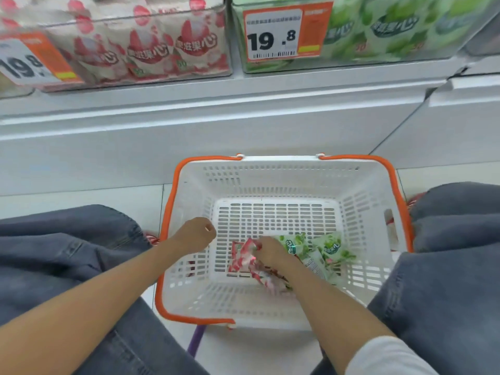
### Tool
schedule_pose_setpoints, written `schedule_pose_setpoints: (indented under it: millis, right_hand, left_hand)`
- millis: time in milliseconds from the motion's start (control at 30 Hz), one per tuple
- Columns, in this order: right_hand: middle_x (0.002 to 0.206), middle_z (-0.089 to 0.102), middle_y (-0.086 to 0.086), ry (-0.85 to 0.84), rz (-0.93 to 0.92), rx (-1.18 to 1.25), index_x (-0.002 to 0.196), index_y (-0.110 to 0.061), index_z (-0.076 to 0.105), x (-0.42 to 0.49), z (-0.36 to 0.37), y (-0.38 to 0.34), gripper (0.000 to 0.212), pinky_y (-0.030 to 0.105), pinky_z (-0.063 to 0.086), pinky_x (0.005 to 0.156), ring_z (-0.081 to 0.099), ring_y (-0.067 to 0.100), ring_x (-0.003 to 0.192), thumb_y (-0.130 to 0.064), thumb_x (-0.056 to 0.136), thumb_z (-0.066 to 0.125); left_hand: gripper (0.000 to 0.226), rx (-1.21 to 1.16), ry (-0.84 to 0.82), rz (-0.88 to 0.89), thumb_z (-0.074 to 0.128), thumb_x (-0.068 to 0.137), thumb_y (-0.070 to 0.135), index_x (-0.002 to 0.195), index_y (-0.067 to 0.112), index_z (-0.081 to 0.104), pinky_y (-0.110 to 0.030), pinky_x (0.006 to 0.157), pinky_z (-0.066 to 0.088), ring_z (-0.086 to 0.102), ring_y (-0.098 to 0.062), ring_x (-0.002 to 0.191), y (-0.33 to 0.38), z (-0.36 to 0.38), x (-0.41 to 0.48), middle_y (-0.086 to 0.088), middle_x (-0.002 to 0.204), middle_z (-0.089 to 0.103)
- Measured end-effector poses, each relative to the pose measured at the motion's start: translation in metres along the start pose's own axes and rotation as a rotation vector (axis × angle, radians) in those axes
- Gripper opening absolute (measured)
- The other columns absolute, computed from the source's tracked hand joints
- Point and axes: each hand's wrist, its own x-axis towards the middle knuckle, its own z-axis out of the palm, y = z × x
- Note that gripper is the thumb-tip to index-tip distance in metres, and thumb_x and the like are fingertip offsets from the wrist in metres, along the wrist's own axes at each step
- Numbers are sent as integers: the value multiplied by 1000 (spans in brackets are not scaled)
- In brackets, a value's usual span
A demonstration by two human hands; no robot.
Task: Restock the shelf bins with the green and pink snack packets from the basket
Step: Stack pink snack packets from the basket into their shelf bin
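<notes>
A white basket (273, 180) with orange handles stands on the floor between my knees. Inside it my right hand (270, 253) grips a pink snack packet (242, 257); more pink packets (266, 280) lie under my wrist. Green snack packets (328, 253) lie just right of that hand on the basket floor. My left hand (196, 234) hovers over the basket's left side, curled into a fist and holding nothing. On the shelf above, a clear bin (135, 47) holds pink packets and a clear bin (378, 31) to its right holds green ones.
Price tags reading 19.8 hang on the front of the pink bin (27, 60) and the green bin (273, 33). A white shelf front (216, 125) runs below the bins. My knees in grey jeans (67, 253) flank the basket. A purple strip (197, 339) lies on the floor.
</notes>
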Motion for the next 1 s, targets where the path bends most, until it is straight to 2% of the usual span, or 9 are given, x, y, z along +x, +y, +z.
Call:
schedule_pose_setpoints:
  millis: [67,100,233,333,433,600,767,867,1000]
  right_hand:
    - [81,61,-5,125,58,442,98,-23,63,-6,-25,-22,11,20,45,51,55,11,58,-16,91,65]
    - [92,64,0,166,82,657,113,-20,59,-6,-37,-33,29,19,48,52,56,10,58,-12,87,69]
    - [108,66,23,7,23,1278,121,-4,47,-22,-82,-69,41,33,59,72,70,27,82,2,86,67]
    - [100,68,12,49,-60,1033,109,-5,58,-43,-113,-83,32,28,55,76,67,19,84,-2,81,73]
    - [109,67,8,189,-135,772,116,-19,55,-59,-139,-93,61,30,52,86,65,18,99,-10,64,87]
    - [117,58,1,279,-324,464,123,-25,53,-94,-174,-133,61,26,45,92,54,13,108,-18,71,85]
    - [88,72,5,171,-484,474,97,-7,71,-114,-188,-202,11,32,53,82,66,17,80,-15,89,69]
    - [74,67,2,304,-552,621,87,-5,68,-121,-191,-250,14,25,54,68,61,10,63,-14,95,60]
    - [82,71,0,276,-612,646,93,-12,69,-132,-194,-305,8,23,53,69,64,8,70,-19,93,63]
  left_hand:
    - [19,-32,72,-23,53,97,28,100,11,60,-31,70,53,63,-20,79,5,0,2,-9,98,66]
    - [29,-107,97,-50,56,96,36,109,10,57,-33,74,53,63,-22,84,9,-1,1,-9,104,64]
    - [59,-840,-45,-179,74,82,44,123,8,53,-27,65,55,66,-19,93,33,-13,-3,-7,114,64]
    - [27,-880,176,-50,79,81,16,100,6,62,-19,60,52,61,-12,68,42,-32,-7,-4,82,66]
    - [25,-701,266,254,75,83,5,72,17,56,-12,54,38,44,1,50,50,-65,-20,11,56,48]
    - [9,-402,189,533,72,87,11,91,4,71,-27,69,41,52,-14,71,63,-130,-47,-7,78,62]
    - [20,-429,382,527,63,94,17,90,-3,67,-24,61,41,50,-15,67,70,-175,-69,-8,80,59]
    - [31,-818,593,405,61,93,41,95,10,61,-31,72,50,62,-18,80,72,-190,-72,-4,92,66]
    - [34,-897,979,385,60,93,45,91,11,58,-24,68,35,57,-17,81,70,-219,-84,5,83,60]
